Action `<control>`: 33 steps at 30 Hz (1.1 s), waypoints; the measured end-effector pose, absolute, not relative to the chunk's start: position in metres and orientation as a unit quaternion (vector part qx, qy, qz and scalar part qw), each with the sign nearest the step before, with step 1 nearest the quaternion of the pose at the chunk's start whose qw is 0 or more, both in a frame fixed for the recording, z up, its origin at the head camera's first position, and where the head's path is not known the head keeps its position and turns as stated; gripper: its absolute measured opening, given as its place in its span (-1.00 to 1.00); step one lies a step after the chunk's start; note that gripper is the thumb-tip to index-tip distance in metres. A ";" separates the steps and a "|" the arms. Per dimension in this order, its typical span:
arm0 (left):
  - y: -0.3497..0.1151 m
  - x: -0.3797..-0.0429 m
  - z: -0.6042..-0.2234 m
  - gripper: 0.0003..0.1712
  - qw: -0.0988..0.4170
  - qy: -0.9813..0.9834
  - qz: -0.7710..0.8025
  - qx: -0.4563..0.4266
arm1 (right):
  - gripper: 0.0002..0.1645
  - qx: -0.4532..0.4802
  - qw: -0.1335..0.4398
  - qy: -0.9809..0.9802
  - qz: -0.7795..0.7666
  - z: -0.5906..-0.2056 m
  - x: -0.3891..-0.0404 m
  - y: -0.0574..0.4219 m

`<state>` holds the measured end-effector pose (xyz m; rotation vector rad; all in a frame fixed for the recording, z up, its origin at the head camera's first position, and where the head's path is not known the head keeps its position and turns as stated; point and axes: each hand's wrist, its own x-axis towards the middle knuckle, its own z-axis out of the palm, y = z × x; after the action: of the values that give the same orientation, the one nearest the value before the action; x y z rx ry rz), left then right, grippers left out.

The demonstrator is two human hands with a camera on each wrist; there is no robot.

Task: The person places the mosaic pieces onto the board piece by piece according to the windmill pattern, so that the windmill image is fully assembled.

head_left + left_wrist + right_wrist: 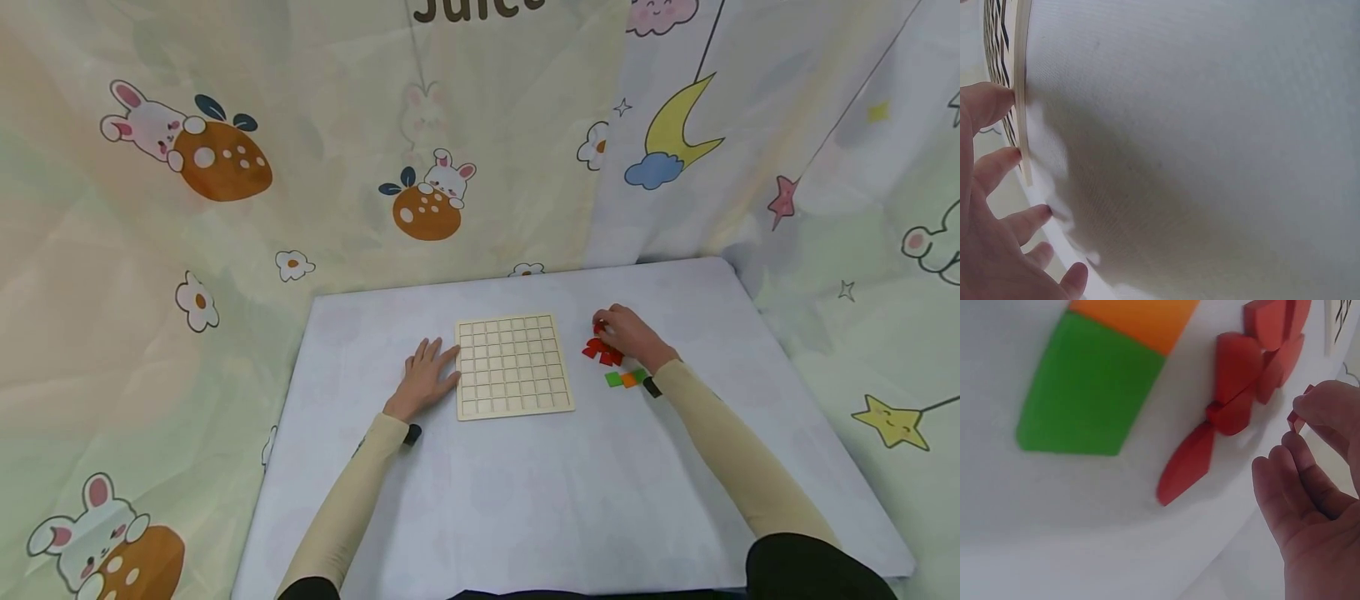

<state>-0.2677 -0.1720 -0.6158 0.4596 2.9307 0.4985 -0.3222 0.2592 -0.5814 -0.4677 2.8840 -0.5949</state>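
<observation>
A pale wooden board (513,367) marked with a grid of squares lies flat on the white table. My left hand (422,383) is spread beside it, thumb and a fingertip touching its left edge; in the left wrist view those fingers meet the board's rim (1021,75). To the right of the board, my right hand (633,335) is over a small heap of red pieces (606,353). Seen from the right wrist, thumb and finger pinch one small red piece (1298,417), and the other red pieces (1238,369) with curved edges lie beside the hand.
Just nearer than the red heap, a green tile (613,379), an orange tile (628,380) and another green tile (640,375) form a short row. The white table (480,500) ends at a cartoon-printed cloth (345,150) hanging behind it.
</observation>
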 end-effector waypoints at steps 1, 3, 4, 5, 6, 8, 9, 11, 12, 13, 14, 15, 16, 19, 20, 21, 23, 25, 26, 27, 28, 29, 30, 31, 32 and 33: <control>-0.172 -0.268 -0.616 -0.31 0.066 0.972 0.166 0.153 | -0.70 -0.162 0.078 0.963 -0.201 -0.580 -0.322 0.256; -0.172 -0.268 -0.616 -0.31 0.066 0.971 0.169 0.153 | -0.70 -0.174 0.077 0.960 -0.205 -0.576 -0.321 0.251; -0.172 -0.268 -0.616 -0.31 0.067 0.971 0.168 0.154 | -0.69 -0.180 0.077 0.959 -0.206 -0.575 -0.321 0.247; -0.172 -0.268 -0.616 -0.31 0.068 0.971 0.167 0.154 | -0.69 -0.185 0.078 0.958 -0.205 -0.574 -0.320 0.244; -0.172 -0.268 -0.616 -0.31 0.070 0.971 0.167 0.153 | -0.68 -0.191 0.078 0.957 -0.204 -0.573 -0.320 0.241; -0.171 -0.268 -0.615 -0.31 0.074 0.972 0.165 0.153 | -0.68 -0.199 0.080 0.955 -0.205 -0.571 -0.320 0.235; -0.171 -0.269 -0.614 -0.31 0.077 0.972 0.163 0.152 | -0.68 -0.203 0.081 0.953 -0.208 -0.571 -0.320 0.232; -0.171 -0.269 -0.614 -0.31 0.082 0.973 0.158 0.149 | -0.69 -0.214 0.082 0.950 -0.213 -0.571 -0.319 0.226; -0.171 -0.270 -0.613 -0.31 0.085 0.973 0.156 0.148 | -0.69 -0.221 0.082 0.948 -0.215 -0.572 -0.319 0.223; -0.171 -0.270 -0.613 -0.31 0.086 0.973 0.154 0.148 | -0.69 -0.226 0.081 0.946 -0.216 -0.572 -0.319 0.220; -0.171 -0.271 -0.612 -0.31 0.085 0.973 0.154 0.149 | -0.70 -0.234 0.077 0.945 -0.215 -0.573 -0.319 0.217; -0.171 -0.271 -0.612 -0.31 0.086 0.973 0.154 0.149 | -0.71 -0.242 0.074 0.944 -0.214 -0.573 -0.320 0.214; -0.171 -0.271 -0.611 -0.31 0.084 0.973 0.156 0.151 | -0.72 -0.250 0.070 0.943 -0.210 -0.574 -0.320 0.211; -0.171 -0.271 -0.610 -0.32 0.076 0.971 0.163 0.157 | -0.73 -0.269 0.063 0.940 -0.201 -0.575 -0.321 0.202; -0.171 -0.271 -0.610 -0.32 0.074 0.971 0.166 0.158 | -0.74 -0.273 0.063 0.939 -0.198 -0.576 -0.321 0.199; -0.171 -0.270 -0.610 -0.32 0.074 0.971 0.165 0.159 | -0.74 -0.275 0.066 0.939 -0.195 -0.576 -0.321 0.196; -0.171 -0.270 -0.611 -0.32 0.075 0.971 0.164 0.158 | -0.74 -0.280 0.071 0.938 -0.190 -0.576 -0.321 0.190; -0.171 -0.270 -0.611 -0.32 0.077 0.971 0.162 0.155 | -0.73 -0.282 0.080 0.937 -0.190 -0.576 -0.320 0.185; -0.171 -0.270 -0.612 -0.32 0.078 0.972 0.162 0.153 | -0.73 -0.285 0.082 0.937 -0.187 -0.575 -0.320 0.183; -0.171 -0.269 -0.612 -0.32 0.078 0.972 0.163 0.153 | -0.73 -0.288 0.084 0.935 -0.187 -0.575 -0.320 0.181; -0.171 -0.269 -0.612 -0.31 0.078 0.972 0.162 0.152 | -0.73 -0.293 0.084 0.934 -0.187 -0.574 -0.319 0.178; -0.171 -0.269 -0.612 -0.31 0.077 0.972 0.162 0.151 | -0.74 -0.297 0.084 0.932 -0.188 -0.573 -0.319 0.177; -0.172 -0.268 -0.612 -0.31 0.075 0.972 0.165 0.152 | -0.74 -0.301 0.084 0.931 -0.189 -0.573 -0.318 0.175; -0.172 -0.268 -0.612 -0.31 0.073 0.971 0.166 0.154 | -0.75 -0.305 0.082 0.930 -0.188 -0.572 -0.318 0.173; -0.172 -0.268 -0.612 -0.32 0.070 0.971 0.168 0.155 | -0.75 -0.309 0.081 0.929 -0.186 -0.571 -0.318 0.172; -0.172 -0.268 -0.611 -0.32 0.068 0.971 0.169 0.157 | -0.75 -0.313 0.080 0.928 -0.187 -0.571 -0.318 0.170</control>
<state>-0.2679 -0.1719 -0.6114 0.4730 2.9239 0.5100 -0.3176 0.1699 -0.5709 -0.9356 2.7758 -0.5603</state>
